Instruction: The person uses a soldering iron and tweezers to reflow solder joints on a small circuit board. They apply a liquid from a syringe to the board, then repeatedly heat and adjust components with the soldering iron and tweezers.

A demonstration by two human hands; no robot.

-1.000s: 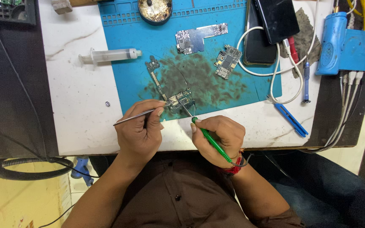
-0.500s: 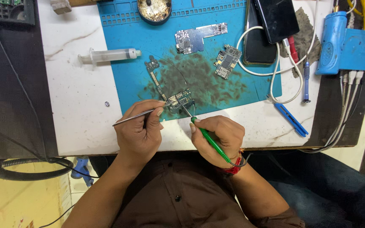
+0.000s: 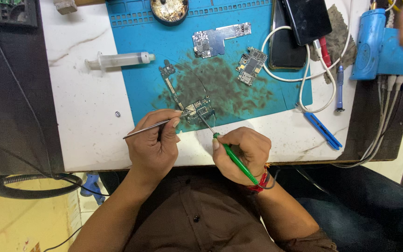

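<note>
I see the left hand (image 3: 152,144) pinching metal tweezers (image 3: 152,125), tips down on the small circuit board (image 3: 199,111). Right hand (image 3: 241,154) closed around a green-handled screwdriver (image 3: 232,156), its thin shaft angled up-left, tip on the same board. Board sits at the near edge of the blue work mat (image 3: 141,42), on a dark stained patch, just beyond both hands. A narrow strip board (image 3: 170,81) runs up-left from it. Further out on the mat: two more boards (image 3: 218,39) (image 3: 252,65) and a round tin (image 3: 169,9) at the far edge. Syringe (image 3: 117,59) lies on the white table (image 3: 82,112) left of the mat. Dark phone (image 3: 306,18), white cable (image 3: 304,84) and blue tool (image 3: 374,44) off to the right.
</note>
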